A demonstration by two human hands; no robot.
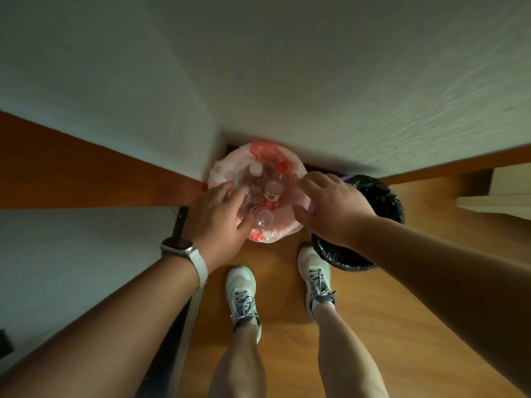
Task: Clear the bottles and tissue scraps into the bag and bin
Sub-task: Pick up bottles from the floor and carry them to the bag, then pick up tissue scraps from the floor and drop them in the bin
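Note:
A pink and red plastic bag [290, 165] stands open on the floor in the corner, with several bottles inside. One has a white cap [255, 168], another a pink cap and white label [272, 192]. My left hand [221, 214], with a white watch on its wrist, reaches into the bag's left side. Its fingers and thumb curl round a clear bottle [263, 218]. My right hand [333, 205] hovers over the bag's right rim with fingers spread and holds nothing. A bin with a black liner [385, 196] stands just right of the bag. No tissue scraps are visible.
White walls with a brown wooden skirting [86, 173] close in on the left and behind the bag. A white surface [57, 268] runs along the left. My feet in white sneakers [241, 297] stand on the wooden floor just in front of the bag and bin.

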